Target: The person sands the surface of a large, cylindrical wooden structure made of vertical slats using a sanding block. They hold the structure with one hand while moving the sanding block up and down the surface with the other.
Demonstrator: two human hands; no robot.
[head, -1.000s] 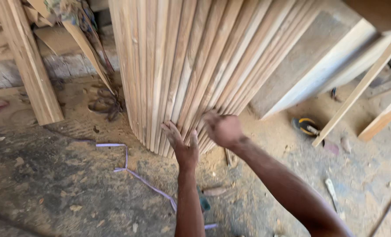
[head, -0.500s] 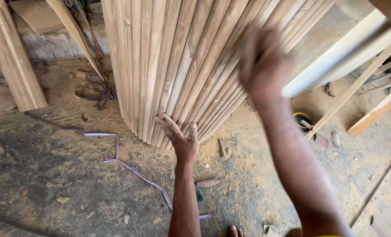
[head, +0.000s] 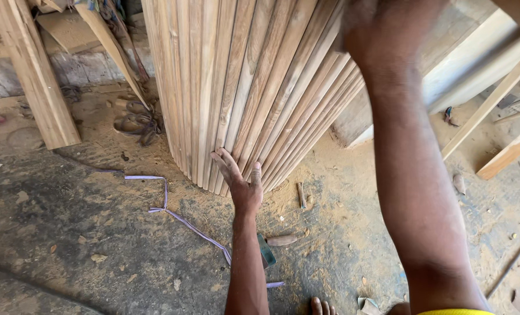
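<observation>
Head view: my right hand (head: 388, 26) has risen up the slatted wood panel (head: 254, 87), its grip cut off, can't tell; left hand (head: 239, 178) stays flat, open, at the base.

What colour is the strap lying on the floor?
Pale purple; the strap shows best in the head view.

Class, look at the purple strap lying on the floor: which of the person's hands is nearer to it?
Left. The left hand presses the slatted wooden column low down, just right of the purple strap. The right hand is high up on the column, far from it.
</observation>
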